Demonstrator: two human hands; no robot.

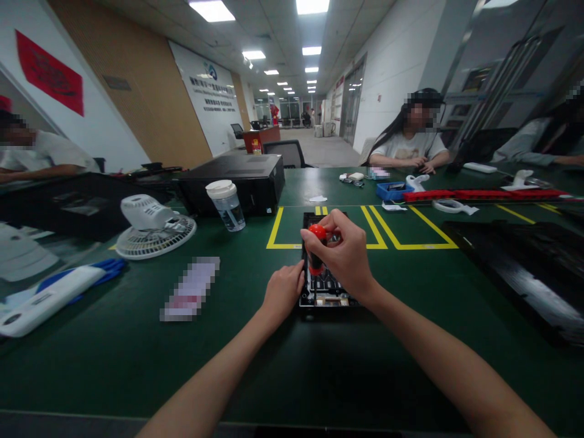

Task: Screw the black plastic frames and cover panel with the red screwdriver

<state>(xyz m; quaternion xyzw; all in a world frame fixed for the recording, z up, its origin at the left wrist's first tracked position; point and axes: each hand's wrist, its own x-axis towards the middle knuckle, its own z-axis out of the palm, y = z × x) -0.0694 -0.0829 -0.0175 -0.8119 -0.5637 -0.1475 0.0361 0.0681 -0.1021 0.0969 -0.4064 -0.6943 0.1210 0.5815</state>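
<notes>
My right hand grips a red-and-black screwdriver from above, its fingers closed round the upright handle with the red top showing. Under it lies a flat black electronic unit, an open frame with rows of cells and a pale part at its near end. The screwdriver's tip is hidden, so I cannot tell exactly where it touches. At the unit's left side, my left hand presses its closed fingers against the edge and holds it. The right hand covers part of the unit's right side.
Left on the green table are a phone, a white fan, a lidded cup and a large black case. Dark panels lie right. A blue tray sits near a seated person.
</notes>
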